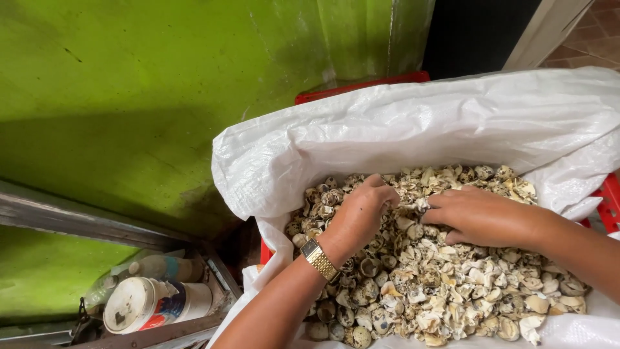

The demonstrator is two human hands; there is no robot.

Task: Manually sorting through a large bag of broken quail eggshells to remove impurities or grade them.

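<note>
Green wall (129, 97) fills the left and top of the view, scuffed and shadowed, with a dark doorway and a strip of tiled floor (594, 39) off at the upper right. Down in front sits a red crate (361, 87), lined with a white woven sack (413, 123) whose mouth is folded back over the rim. Inside the sack lies a deep heap of small speckled eggshells (452, 284), broken and pale inside, spread from the sack's left fold across to its right edge. Both hands are in the heap now, close together near its upper middle. Left hand (361, 210), gold watch (320, 258) on the wrist, comes in from below with fingers curled down into the shells; whether it grips any I cannot tell, since the fingertips are buried. Right hand (478, 216) reaches in from the right edge, palm down, fingers bent and loosely together, tips pressed on the shells just beside the left hand; again the hold itself is hidden. Off at lower left, in a metal-framed recess under the wall, a white tub (152, 304) lies on its side beside a plastic bottle (161, 266).
</note>
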